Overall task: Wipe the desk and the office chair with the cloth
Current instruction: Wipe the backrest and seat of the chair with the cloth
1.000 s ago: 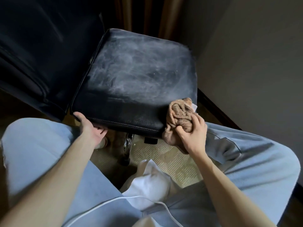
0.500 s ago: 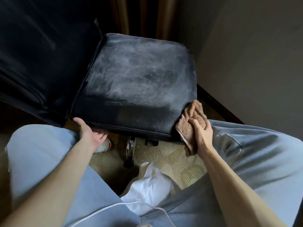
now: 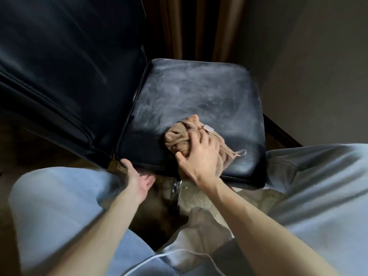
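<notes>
We are wearing pale blue-grey trousers [image 3: 59,206], loose and creasing over both thighs, with a seam [image 3: 292,163] running down the right leg. A white garment [image 3: 203,226] is hanging between the thighs, and a thin white cord [image 3: 185,250] is trailing across the lap. Our left hand [image 3: 137,180], right hand [image 3: 199,158] and both forearms [image 3: 258,222] are showing bare.

A: What's the bkgd?
B: I see a plain beige wall [image 3: 318,76] on the right w/ a dark baseboard [image 3: 282,134] along its foot, brown curtains [image 3: 189,26] at the far end.
A: Floor?
B: Pale patterned carpet [image 3: 199,198]. Light's dim.
</notes>
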A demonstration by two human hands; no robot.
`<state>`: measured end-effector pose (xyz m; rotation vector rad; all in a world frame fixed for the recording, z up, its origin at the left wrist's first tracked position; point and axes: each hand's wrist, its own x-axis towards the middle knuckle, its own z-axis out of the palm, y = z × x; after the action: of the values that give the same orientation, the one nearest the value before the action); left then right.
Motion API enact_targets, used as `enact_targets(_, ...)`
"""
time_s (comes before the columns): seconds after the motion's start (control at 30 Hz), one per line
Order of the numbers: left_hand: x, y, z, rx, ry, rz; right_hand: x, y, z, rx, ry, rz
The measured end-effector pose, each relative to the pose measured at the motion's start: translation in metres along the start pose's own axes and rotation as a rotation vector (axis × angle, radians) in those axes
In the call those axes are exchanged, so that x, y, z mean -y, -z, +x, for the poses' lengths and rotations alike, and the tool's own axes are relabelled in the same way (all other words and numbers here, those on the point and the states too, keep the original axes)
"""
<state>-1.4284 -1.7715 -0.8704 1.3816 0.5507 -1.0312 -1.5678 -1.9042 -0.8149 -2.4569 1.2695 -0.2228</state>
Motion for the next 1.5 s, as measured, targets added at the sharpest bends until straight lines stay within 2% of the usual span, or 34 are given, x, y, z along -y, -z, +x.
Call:
enact_targets(0.1,0.004,0.007,-0.003,0.003,0.000,0.002,0.026,-0.008,-0.007,0.092,0.127,0.101)
enact_targets(0.23,0.007,0.010,-0.008,-0.053,-0.027,-0.014,0.031,-0.004,-0.022,0.213,0.283,0.386)
enact_targets(0.33,0.010,0.013,-0.008,-0.086,-0.001,-0.042,0.026,0.001,-0.032,0.103,0.311,0.405)
enact_targets(0.5,-0.004,0.011,-0.008,-0.169,0.096,-0.098,0.020,0.019,-0.029,-0.216,0.411,0.322)
enact_targets(0.6,-0.022,0.002,-0.004,-0.256,0.084,-0.249,0.014,0.032,-0.008,-0.257,0.500,0.214)
enact_targets(0.67,-0.038,0.004,0.003,-0.331,0.024,-0.313,0.013,0.036,0.009,-0.200,0.532,0.120)
enact_targets(0.83,-0.072,0.018,0.027,-0.406,-0.024,-0.158,0.018,0.021,0.042,-0.060,0.543,0.047)
enact_targets(1.0,-0.106,0.026,0.052,-0.315,-0.042,-0.040,0.034,0.000,0.049,0.168,0.506,-0.081)
enact_targets(1.1,-0.138,0.033,0.063,-0.251,-0.031,0.085,0.047,-0.009,0.036,0.225,0.560,-0.108)
enact_targets(1.17,-0.160,0.037,0.069,-0.211,-0.045,0.132,0.062,-0.011,0.035,0.214,0.597,-0.115)
enact_targets(1.27,-0.180,0.040,0.074,-0.242,-0.132,0.190,0.077,-0.006,0.049,0.130,0.571,-0.036)
enact_targets(1.37,-0.165,0.039,0.069,-0.288,-0.200,0.281,0.088,0.004,0.080,0.007,0.556,0.068)
enact_targets(1.5,-0.134,0.036,0.067,-0.249,-0.168,0.360,0.122,0.016,0.128,-0.106,0.563,0.116)
